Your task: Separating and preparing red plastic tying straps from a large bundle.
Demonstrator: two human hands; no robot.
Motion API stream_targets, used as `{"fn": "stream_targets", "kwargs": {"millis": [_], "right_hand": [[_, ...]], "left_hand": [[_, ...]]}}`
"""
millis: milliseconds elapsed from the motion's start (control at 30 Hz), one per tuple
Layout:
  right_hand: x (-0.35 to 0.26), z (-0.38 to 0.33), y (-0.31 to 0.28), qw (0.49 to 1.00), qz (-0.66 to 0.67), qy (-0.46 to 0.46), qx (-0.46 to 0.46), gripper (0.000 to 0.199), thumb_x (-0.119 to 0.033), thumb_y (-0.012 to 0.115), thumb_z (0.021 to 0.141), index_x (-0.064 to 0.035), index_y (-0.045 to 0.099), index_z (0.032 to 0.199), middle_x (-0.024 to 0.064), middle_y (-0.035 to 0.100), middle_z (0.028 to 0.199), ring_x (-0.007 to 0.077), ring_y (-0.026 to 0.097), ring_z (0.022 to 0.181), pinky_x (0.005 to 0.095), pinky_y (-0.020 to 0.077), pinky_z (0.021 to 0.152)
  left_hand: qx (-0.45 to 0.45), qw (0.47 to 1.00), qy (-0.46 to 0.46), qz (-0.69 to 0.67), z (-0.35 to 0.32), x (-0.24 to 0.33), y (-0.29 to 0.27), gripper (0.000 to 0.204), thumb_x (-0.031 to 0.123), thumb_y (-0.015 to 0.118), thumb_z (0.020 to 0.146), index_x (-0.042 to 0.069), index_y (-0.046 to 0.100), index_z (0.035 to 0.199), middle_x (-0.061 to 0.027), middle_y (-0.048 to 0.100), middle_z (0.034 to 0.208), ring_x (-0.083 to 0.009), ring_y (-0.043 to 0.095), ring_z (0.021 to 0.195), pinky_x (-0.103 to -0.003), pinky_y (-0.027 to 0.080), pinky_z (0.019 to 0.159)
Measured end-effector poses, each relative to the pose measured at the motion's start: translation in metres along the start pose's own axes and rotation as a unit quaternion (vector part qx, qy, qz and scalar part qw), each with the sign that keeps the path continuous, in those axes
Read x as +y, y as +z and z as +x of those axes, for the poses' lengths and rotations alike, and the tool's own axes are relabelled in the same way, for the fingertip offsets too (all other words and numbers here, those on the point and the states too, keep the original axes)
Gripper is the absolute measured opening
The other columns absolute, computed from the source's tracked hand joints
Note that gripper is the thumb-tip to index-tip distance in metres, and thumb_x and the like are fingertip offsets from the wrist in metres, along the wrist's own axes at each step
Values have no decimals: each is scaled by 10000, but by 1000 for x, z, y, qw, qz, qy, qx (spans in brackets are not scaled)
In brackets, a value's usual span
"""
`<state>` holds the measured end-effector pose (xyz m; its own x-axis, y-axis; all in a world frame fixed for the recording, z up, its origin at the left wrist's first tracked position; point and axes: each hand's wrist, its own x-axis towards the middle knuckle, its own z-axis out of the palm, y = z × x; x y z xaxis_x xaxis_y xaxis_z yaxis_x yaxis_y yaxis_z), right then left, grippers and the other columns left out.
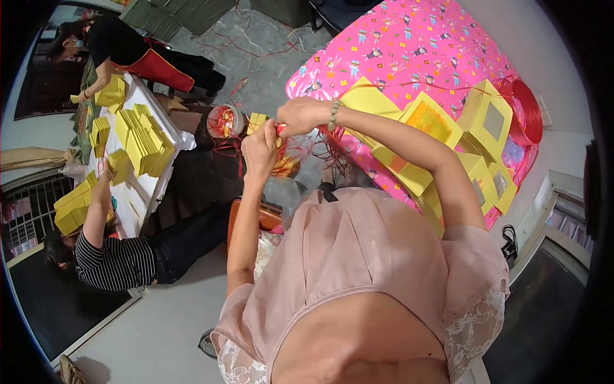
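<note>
My left hand (259, 153) and my right hand (304, 116) are both closed and meet in front of me. Between their fingers shows a short bit of red cord (280, 129), pinched from both sides; the rest of it is hidden by the fingers. A beaded bracelet (333, 116) circles my right wrist. Just beyond my left hand, a small yellow box (256, 122) is partly covered. Loose red cords (331, 152) hang in a tangle below my right forearm, by the edge of the pink-covered table (396, 48).
Yellow boxes with windows (487, 121) lie on the pink table, beside a roll of red ribbon (526, 114). A tub (225, 121) holds red and yellow bits. At left, two people handle yellow card stacks (142, 137) on a white table (137, 205). Red scraps litter the floor.
</note>
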<state>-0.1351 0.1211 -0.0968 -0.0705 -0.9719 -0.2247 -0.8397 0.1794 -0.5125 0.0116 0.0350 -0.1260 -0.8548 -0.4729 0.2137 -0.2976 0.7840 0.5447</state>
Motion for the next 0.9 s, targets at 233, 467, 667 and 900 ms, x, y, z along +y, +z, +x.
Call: {"fn": "stream_targets", "kwargs": {"millis": [233,467,667,900], "right_hand": [[63,-11,3,911,347,-101,-198,414,-386,527,858,-10,534,683,-6,494,533,110,503,497,261,422,491],[55,-4,1,858,470,-75,-193,413,-373,473,898,-79,421,613,-38,361,515,76,394,476,240,388,485],[17,9,1,905,367,-114,-184,406,-371,456,904,-64,403,645,-39,364,546,78,361,503,245,328,468],[40,5,2,894,364,-114,-234,330,-310,474,902,-33,477,722,-23,423,589,74,405,555,227,361,532]], "left_hand": [[182,979,-84,-36,-33,-88,9,402,251,442,902,-17,552,624,-176,437,494,-222,429,396,-341,350,426],[163,983,-77,26,-44,-111,14,326,236,373,924,8,606,917,-171,582,879,-317,534,882,-377,419,762],[157,968,36,-193,25,-11,9,379,217,312,934,-31,598,905,-182,611,858,-270,576,768,-361,429,717],[175,977,8,-123,-4,-53,25,401,179,466,890,-53,475,563,-151,341,440,-133,345,389,-339,296,394]]}}
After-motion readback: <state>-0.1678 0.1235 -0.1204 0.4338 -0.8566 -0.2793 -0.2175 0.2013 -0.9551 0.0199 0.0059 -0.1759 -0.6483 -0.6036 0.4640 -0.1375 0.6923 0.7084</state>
